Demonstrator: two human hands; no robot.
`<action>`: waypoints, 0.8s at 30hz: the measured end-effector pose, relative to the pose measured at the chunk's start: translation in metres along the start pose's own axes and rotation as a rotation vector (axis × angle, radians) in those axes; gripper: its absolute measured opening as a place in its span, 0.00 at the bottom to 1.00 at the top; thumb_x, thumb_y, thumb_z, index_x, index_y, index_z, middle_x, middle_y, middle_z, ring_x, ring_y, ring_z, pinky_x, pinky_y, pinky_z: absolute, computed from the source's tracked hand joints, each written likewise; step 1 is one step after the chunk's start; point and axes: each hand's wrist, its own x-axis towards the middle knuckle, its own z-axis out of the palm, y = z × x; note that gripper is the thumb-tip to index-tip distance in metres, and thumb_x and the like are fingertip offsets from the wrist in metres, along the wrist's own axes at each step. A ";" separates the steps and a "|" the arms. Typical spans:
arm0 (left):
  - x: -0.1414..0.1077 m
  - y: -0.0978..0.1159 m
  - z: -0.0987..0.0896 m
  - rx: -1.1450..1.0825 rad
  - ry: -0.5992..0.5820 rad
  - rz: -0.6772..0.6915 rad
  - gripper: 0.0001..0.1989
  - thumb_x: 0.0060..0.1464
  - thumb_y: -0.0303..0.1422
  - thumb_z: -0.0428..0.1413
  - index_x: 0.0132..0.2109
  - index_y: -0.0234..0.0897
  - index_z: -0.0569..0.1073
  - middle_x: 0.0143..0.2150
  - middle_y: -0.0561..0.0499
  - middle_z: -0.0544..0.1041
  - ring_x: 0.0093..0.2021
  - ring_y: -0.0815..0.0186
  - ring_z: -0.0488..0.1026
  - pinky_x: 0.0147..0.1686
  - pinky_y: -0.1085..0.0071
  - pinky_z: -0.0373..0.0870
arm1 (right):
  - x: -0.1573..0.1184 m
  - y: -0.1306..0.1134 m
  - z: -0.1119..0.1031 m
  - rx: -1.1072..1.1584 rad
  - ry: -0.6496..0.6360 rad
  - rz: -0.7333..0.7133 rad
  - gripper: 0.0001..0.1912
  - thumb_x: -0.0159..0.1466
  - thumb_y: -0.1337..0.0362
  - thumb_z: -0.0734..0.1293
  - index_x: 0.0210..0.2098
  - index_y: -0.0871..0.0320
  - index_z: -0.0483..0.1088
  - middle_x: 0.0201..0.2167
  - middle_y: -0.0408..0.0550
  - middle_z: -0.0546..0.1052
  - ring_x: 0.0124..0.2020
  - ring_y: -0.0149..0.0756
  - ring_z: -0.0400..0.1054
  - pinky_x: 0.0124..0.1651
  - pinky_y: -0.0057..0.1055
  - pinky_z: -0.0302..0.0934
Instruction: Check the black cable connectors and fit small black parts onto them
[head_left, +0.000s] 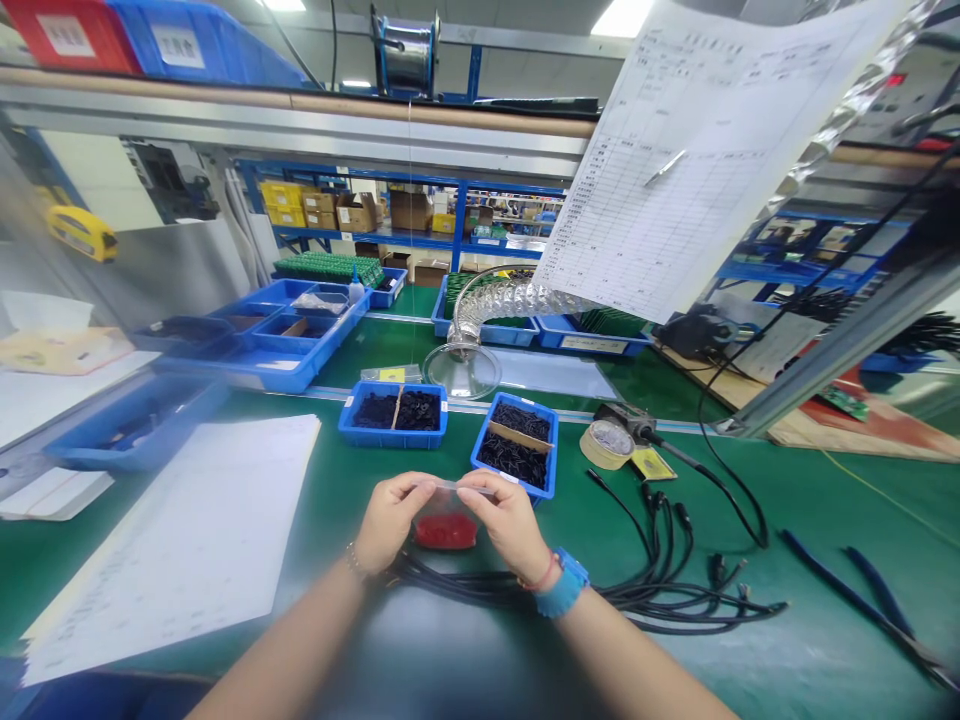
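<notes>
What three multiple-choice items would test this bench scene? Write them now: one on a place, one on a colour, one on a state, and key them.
1. Where do the black cables lie?
A. In a blue tray
B. On the green bench mat, below the hands
C. On a white paper sheet

2. What colour is the wide wristband on the right hand?
A. Yellow
B. Blue
C. White

3. What state is the clear plastic piece in?
A. Lying untouched on the mat
B. Held by the right hand alone
C. Pinched between both hands, with the left hand on one end

Key:
1. B: the cables loop across the mat under the hands.
2. B: the band shows blue on the wrist.
3. C: each hand holds one end of it.
</notes>
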 end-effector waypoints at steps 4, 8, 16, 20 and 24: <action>0.001 -0.001 -0.001 -0.011 0.023 -0.021 0.12 0.50 0.37 0.52 0.34 0.33 0.75 0.31 0.48 0.77 0.33 0.64 0.73 0.37 0.70 0.69 | 0.001 0.002 -0.001 -0.009 -0.003 0.036 0.07 0.55 0.62 0.64 0.26 0.59 0.72 0.25 0.45 0.72 0.28 0.31 0.64 0.33 0.28 0.59; 0.000 0.000 0.000 0.005 0.030 -0.030 0.12 0.49 0.37 0.53 0.34 0.32 0.75 0.31 0.48 0.78 0.32 0.64 0.73 0.36 0.70 0.70 | 0.001 0.004 -0.001 0.008 0.004 0.026 0.07 0.55 0.62 0.65 0.26 0.59 0.72 0.25 0.45 0.72 0.28 0.31 0.64 0.33 0.28 0.59; -0.003 0.005 0.000 0.077 0.015 0.009 0.11 0.49 0.37 0.53 0.32 0.33 0.75 0.30 0.49 0.78 0.33 0.64 0.74 0.37 0.70 0.69 | -0.001 0.003 0.000 -0.025 0.012 -0.058 0.06 0.55 0.64 0.64 0.24 0.59 0.71 0.25 0.45 0.71 0.28 0.31 0.64 0.34 0.30 0.59; -0.003 0.005 0.000 0.089 0.011 0.021 0.11 0.50 0.36 0.52 0.32 0.33 0.74 0.31 0.48 0.77 0.33 0.64 0.73 0.37 0.71 0.69 | -0.002 0.004 0.000 -0.053 0.030 -0.071 0.07 0.56 0.64 0.63 0.25 0.58 0.70 0.25 0.45 0.71 0.29 0.32 0.64 0.34 0.30 0.59; -0.003 0.005 0.000 0.104 -0.013 0.008 0.10 0.46 0.35 0.56 0.35 0.34 0.74 0.34 0.49 0.77 0.35 0.65 0.73 0.37 0.72 0.68 | -0.003 0.003 0.001 -0.058 0.010 -0.055 0.07 0.57 0.63 0.63 0.25 0.59 0.70 0.26 0.45 0.70 0.29 0.32 0.64 0.34 0.30 0.59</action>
